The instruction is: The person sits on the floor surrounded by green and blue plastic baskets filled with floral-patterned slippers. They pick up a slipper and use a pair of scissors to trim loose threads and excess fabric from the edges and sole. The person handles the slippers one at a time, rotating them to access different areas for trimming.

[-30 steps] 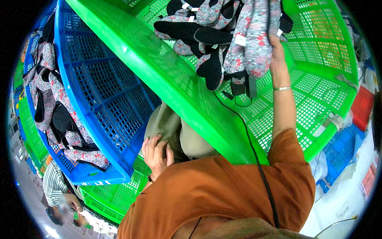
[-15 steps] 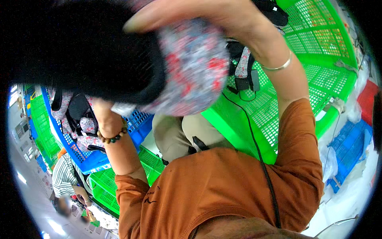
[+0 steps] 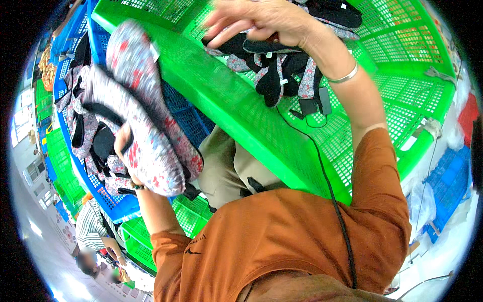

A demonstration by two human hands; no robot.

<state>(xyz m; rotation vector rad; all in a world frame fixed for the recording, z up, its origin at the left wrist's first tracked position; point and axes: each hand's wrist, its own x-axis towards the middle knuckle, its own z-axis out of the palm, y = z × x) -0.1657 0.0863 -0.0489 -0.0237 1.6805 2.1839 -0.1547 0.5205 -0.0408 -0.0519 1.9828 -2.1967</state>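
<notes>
The person's left hand (image 3: 123,140) is at 9 o'clock, closed around a pair of grey-and-red floral slippers (image 3: 145,143); part of the hand shows along the near slipper's outer edge, and the rest is hidden behind it. The left forearm rises from 8 o'clock, with a bracelet (image 3: 137,187) at the wrist. The slippers overlap, each tilted along an 11-to-5 o'clock line, in front of a blue basket (image 3: 121,211) that holds more floral slippers (image 3: 83,136). The right hand (image 3: 251,24) is at 12 o'clock, gripping nothing that can be seen: its fingers are loosely bent, slightly blurred and directed toward 9 o'clock. The right elbow bends near 3 o'clock, and the forearm, wearing a silver bangle (image 3: 346,75), arches back across the green basket (image 3: 402,100). Behind that hand, black-soled slippers (image 3: 269,83) lie in the green basket, near a small dark device (image 3: 316,104) with a cable at 2 o'clock. A white tag (image 3: 154,52) sticks out from the farther held slipper; any writing on it is too small to read. Toward 7 o'clock, the orange-brown shirt (image 3: 282,236) bears small dark lettering above a curved mark.
</notes>
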